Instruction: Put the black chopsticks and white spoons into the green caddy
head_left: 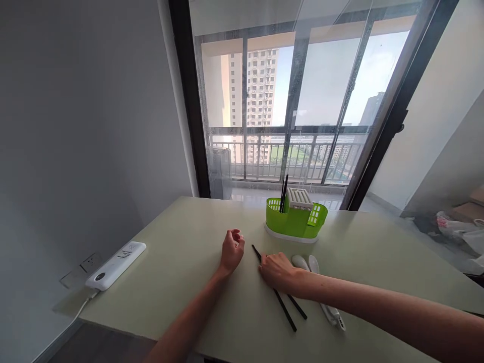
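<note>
My left hand (pixel 231 250) rests on the pale table (pixel 181 282), fingers curled loosely with nothing in them. My right hand (pixel 277 270) lies over a pair of black chopsticks (pixel 284 308) that rest flat on the table, its fingers closed on them near their far end. Two white spoons (pixel 307 262) lie just right of that hand, their handles hidden partly by my forearm. Behind them stands a green cutlery holder (pixel 295 221) with black chopsticks (pixel 283 194) upright in its left part and a white slotted insert (pixel 300 197).
A white power strip (pixel 115 265) lies at the table's left edge, its cord dropping to a wall socket (pixel 89 262). A large glass door (pixel 302 101) is behind the table. Bags and boxes (pixel 459 227) sit on the floor at right.
</note>
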The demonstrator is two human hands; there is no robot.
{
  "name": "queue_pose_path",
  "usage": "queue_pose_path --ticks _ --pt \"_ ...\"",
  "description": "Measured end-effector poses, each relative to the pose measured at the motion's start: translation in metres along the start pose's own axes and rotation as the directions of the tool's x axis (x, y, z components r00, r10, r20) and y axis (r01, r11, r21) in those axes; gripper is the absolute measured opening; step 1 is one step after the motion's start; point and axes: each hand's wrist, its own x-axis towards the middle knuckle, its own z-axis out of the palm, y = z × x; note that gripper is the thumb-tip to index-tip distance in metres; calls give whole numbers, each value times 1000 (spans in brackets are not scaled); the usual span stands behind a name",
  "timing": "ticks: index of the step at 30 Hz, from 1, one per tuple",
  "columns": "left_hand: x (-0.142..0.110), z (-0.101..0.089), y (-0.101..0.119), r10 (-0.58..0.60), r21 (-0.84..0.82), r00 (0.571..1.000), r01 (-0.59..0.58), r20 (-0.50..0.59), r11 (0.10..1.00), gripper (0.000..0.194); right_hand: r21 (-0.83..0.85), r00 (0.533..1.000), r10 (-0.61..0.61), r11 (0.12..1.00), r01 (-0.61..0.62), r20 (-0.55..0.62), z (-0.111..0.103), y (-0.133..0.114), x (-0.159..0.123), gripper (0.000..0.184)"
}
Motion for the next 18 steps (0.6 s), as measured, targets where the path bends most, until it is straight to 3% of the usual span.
queue_pose_path --ticks 4,10,12,15,18 --pt "-1 -1 4 -3 -3 999 3 44 1000 18 36 999 27 999 -25 -37 5 4 9 22" --pt "-5 -1 15 -2 -61 993 9 121 998 28 119 967 68 992 -39 -244 -32 27 15 29" --pt "-6 -2 22 30 -129 982 -6 186 992 34 190 921 74 982 0 -382 -43 34 14 28" --pt "-8 -8 35 134 -226 935 -59 329 972 42 315 819 23 929 194 -573 -52 43 9 24" --pt "-12 -13 47 198 -260 884 -91 423 961 47 394 775 -22 851 346 -631 -53 49 2 27"
